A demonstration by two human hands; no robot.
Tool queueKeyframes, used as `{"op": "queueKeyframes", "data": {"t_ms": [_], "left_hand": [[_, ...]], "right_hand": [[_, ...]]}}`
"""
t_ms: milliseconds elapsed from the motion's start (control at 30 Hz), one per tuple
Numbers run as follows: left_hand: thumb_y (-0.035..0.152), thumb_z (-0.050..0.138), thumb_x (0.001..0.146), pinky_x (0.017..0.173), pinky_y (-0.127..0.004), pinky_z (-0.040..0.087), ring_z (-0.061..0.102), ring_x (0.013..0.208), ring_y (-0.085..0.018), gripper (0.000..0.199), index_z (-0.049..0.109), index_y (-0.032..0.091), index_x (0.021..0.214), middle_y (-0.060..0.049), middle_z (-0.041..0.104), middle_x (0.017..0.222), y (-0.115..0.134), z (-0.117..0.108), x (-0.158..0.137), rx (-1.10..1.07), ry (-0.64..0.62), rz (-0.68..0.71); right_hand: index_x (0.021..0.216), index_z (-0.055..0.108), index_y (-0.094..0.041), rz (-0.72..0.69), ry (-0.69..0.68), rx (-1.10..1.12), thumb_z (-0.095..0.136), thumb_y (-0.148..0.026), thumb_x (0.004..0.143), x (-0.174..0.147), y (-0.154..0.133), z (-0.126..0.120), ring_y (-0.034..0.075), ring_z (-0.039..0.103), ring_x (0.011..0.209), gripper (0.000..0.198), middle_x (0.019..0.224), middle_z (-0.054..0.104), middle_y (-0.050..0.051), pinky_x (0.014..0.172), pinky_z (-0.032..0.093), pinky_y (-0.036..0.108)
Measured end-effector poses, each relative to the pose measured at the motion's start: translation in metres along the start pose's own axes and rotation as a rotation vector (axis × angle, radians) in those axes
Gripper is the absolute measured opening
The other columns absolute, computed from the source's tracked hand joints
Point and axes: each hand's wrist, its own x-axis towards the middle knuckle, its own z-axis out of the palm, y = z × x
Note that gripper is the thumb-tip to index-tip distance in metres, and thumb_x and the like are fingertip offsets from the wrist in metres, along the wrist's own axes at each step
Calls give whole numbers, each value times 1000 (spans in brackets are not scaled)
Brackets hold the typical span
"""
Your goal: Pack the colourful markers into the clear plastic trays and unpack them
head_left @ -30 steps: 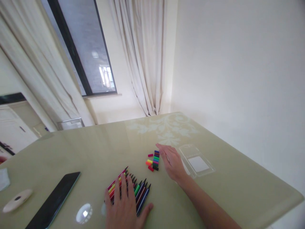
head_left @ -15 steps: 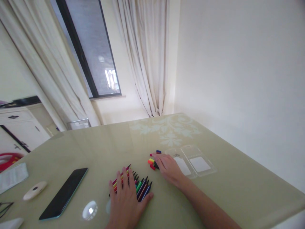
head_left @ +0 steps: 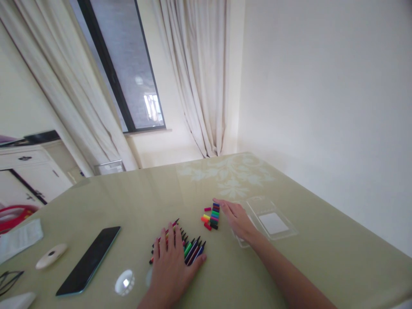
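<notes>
Under my left hand [head_left: 172, 262] lies a bunch of uncapped felt-tip pens [head_left: 192, 250], their dark tips pointing away from me. The fingers of that hand are spread flat over the pens. My right hand [head_left: 236, 219] rests just right of a small group of coloured pen caps [head_left: 214, 214], its fingers stretched out and its fingertips by the far end of the row. Several caps lie side by side in a column; a few red, orange and yellow ones lie loose to the left. Part of a clear plastic case [head_left: 272, 216] is covered by my right hand and forearm.
On the left of the table [head_left: 154, 193] lie a dark phone [head_left: 88, 262], a pale oval object [head_left: 51, 256], a white cloth-like sheet [head_left: 21, 240] and dark thin-framed glasses [head_left: 9, 281]. A wall [head_left: 322, 107] runs along the right edge; curtains [head_left: 202, 77] hang behind.
My right hand has shifted right, off the caps, so the column of caps now shows. My left hand stays spread on the pens. The view has moved slightly.
</notes>
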Motion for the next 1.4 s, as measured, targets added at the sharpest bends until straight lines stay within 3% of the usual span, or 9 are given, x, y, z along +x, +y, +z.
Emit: {"op": "queueKeyframes", "data": {"t_ms": [267, 533, 633, 700, 800, 900, 1000, 1100, 1400], "left_hand": [[82, 44, 81, 125, -59, 14, 20, 155, -42, 113, 32, 1, 158, -22, 25, 166, -10, 1, 21, -32, 18, 41], [78, 43, 86, 126, -55, 17, 24, 155, -37, 104, 31, 5, 159, -19, 29, 166, -35, 4, 52, -69, 33, 212], [79, 43, 86, 126, -55, 16, 21, 156, -37, 106, 29, 4, 159, -19, 25, 167, -37, 4, 57, -61, 16, 217], [80, 44, 85, 126, -55, 17, 21, 156, -37, 108, 27, 4, 160, -20, 25, 167, -36, 1, 58, -68, 10, 220], [80, 48, 84, 126, -54, 18, 23, 155, -36, 106, 29, 8, 160, -18, 28, 166, -36, -4, 57, -112, 39, 242], [69, 40, 94, 127, -53, 17, 27, 155, -30, 83, 37, 15, 158, -13, 35, 165, -43, -2, 48, -216, 197, 166], [57, 28, 102, 127, -58, 14, 25, 156, -28, 67, 38, 19, 156, -11, 34, 166, -54, 9, 37, -349, 323, -41], [58, 24, 103, 126, -61, 13, 20, 157, -29, 67, 37, 20, 156, -11, 28, 169, -58, 15, 29, -478, 286, -160], [61, 21, 102, 127, -53, 17, 25, 156, -27, 70, 43, 16, 151, -15, 31, 167, -28, -1, 49, -671, 283, -197]], "right_hand": [[129, 72, -23, 0, -20, -31, 32, -51, 105, 3, 8, 0, 26, 63, 127, 54, 132, 71, 6, 114, 42, 47], [118, 77, -20, 48, 188, 31, 31, -63, 103, 11, 13, -29, 29, 66, 122, 65, 122, 75, 10, 110, 45, 47], [90, 80, -20, 141, 223, -103, 33, -59, 103, 16, 23, -45, 27, 74, 94, 63, 94, 80, 11, 90, 53, 39], [77, 75, -20, 184, 204, -276, 41, -52, 101, 17, 34, -58, 24, 71, 79, 52, 81, 78, 8, 78, 51, 35], [85, 73, -19, 251, 204, -529, 58, -38, 93, 15, 53, -77, 23, 68, 84, 25, 89, 75, 8, 77, 47, 32], [97, 72, -17, 295, 181, -662, 66, -35, 87, 10, 69, -87, 25, 67, 96, 21, 100, 72, 11, 85, 46, 33], [105, 70, -16, 342, 148, -699, 69, -39, 87, 6, 75, -84, 25, 67, 98, 29, 106, 70, 12, 86, 45, 34], [109, 68, -18, 394, 104, -715, 71, -39, 85, 4, 74, -77, 25, 67, 97, 31, 110, 68, 12, 80, 45, 33], [103, 69, -19, 459, 104, -753, 65, -32, 86, 8, 72, -68, 25, 68, 91, 22, 101, 72, 11, 70, 39, 31]]}}
